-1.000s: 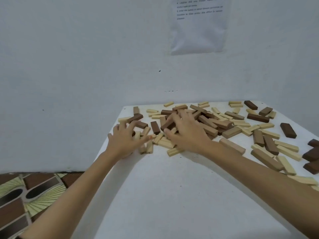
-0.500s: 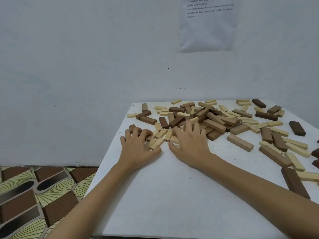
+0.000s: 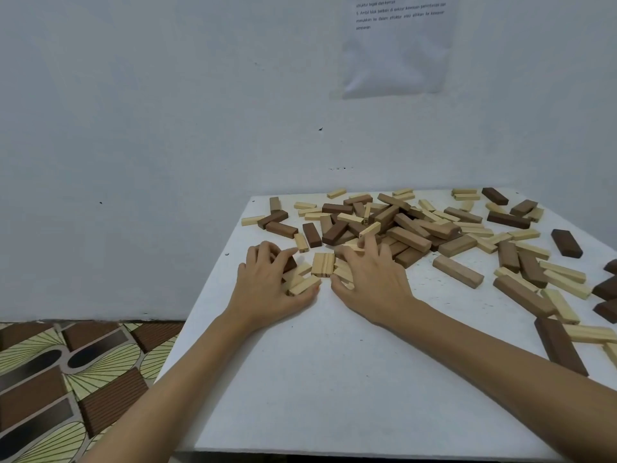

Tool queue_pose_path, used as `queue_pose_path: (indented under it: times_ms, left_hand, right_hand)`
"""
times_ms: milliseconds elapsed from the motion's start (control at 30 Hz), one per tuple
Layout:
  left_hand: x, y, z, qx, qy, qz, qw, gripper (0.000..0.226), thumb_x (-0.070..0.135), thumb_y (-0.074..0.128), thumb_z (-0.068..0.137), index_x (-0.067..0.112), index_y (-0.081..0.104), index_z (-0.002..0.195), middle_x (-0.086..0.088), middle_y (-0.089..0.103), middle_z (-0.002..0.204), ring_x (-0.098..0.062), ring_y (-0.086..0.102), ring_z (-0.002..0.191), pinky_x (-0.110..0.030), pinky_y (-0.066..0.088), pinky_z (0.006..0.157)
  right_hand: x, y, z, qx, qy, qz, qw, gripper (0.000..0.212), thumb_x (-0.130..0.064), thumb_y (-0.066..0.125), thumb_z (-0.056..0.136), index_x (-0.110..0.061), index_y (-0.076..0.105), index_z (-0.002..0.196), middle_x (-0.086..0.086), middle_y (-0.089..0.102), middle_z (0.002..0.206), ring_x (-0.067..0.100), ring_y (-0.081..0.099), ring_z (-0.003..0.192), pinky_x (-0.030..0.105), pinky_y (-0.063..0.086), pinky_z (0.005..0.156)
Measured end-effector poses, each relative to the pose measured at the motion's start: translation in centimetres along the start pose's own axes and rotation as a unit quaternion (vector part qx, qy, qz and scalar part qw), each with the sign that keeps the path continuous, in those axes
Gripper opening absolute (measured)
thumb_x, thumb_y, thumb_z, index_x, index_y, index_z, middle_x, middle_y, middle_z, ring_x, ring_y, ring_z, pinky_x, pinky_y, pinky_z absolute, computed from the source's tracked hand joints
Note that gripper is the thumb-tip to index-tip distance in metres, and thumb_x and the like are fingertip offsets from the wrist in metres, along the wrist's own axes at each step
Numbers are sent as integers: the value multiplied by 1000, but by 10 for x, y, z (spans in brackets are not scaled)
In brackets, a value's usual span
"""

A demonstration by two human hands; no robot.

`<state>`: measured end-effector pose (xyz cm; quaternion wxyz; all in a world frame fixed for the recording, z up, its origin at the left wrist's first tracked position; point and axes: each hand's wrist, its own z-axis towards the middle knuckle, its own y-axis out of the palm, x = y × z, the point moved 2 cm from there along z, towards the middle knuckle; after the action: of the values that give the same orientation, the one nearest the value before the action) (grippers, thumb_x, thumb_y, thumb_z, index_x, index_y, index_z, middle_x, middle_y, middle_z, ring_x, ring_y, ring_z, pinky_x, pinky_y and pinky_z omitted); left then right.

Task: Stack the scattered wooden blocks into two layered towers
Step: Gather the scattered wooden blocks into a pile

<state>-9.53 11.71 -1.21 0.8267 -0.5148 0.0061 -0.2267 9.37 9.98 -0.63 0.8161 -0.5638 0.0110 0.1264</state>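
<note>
Pale wood at centre stage: three light rectangular wooden blocks lie flush side by side, long axes toward 12 o'clock.
They rest on the white table, bracketed by both hands: at 2 o'clock from the left hand, at 10 o'clock from the right hand, which looks the nearer, just beside them. Left fingers curl over a loose cluster of pale blocks, thumb tucked along its near edge; right fingers are spread and bent, pressing on a second batch of pale blocks. Squaring this first layer looks like the job in hand. Beyond, at 1 o'clock, the mixed heap of dark and light blocks waits, no tower begun.
</note>
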Motion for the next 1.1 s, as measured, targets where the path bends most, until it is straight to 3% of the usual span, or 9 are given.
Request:
queue_pose_path:
  times_ms: [167,300,533,667,767,933,1033,1100]
  left_hand:
    - [3,-1,-2,-23,17,21,999,63,81,38,64,34,56,102,7,37,101,-13,31,93,-33,41,78]
    - [8,-3,-4,-26,51,-22,998,62,76,46,62,30,51,104,11,40,99,-12,34,96,-31,40,77]
    - [15,-13,-6,10,102,-97,990,54,56,70,66,28,51,109,6,43,95,-12,45,80,-26,44,66]
    - [14,-13,-9,3,81,-135,988,56,57,71,65,35,51,112,10,39,99,-8,48,78,-19,45,65]
    - [13,-15,-10,13,67,-170,983,56,53,77,63,36,52,110,12,38,100,-9,51,78,-16,45,66]
    - [24,-18,-2,65,-19,-366,928,49,45,73,62,31,56,105,0,47,96,-3,46,74,-15,41,68]
    - [40,-13,15,79,-55,-429,898,47,48,73,63,30,56,104,-5,52,99,-10,49,76,-24,42,68]
    - [51,-8,33,81,-60,-442,891,45,48,74,65,33,56,103,-6,52,95,-11,49,75,-23,41,69]
  right_hand:
    - [-1,-4,-3,0,-11,12,1000,38,-45,47,93,-22,50,124,7,39,130,24,44,107,30,47,71]
    - [1,-2,-9,49,-7,44,998,34,-44,56,88,-15,53,106,3,40,112,19,46,94,25,42,65]
    - [1,-2,-10,61,-27,57,996,30,-42,54,86,-19,46,104,-3,50,97,17,48,90,27,42,66]
    - [2,-2,-8,66,-76,22,995,23,-37,50,88,-21,49,105,-2,53,89,18,48,72,27,35,55]
    - [4,-1,-8,90,-112,11,990,20,-33,55,82,-16,58,93,-1,51,72,16,38,47,21,24,40]
    - [9,-1,-7,109,-139,16,984,17,-24,51,84,-16,55,99,-3,53,57,20,37,43,25,29,39]
    - [20,-11,4,109,-83,103,985,10,-26,50,94,-17,49,98,-3,58,63,20,52,50,28,37,45]
    - [33,-24,20,145,-28,185,972,9,-24,53,95,-17,48,95,-4,58,66,14,53,52,19,33,47]
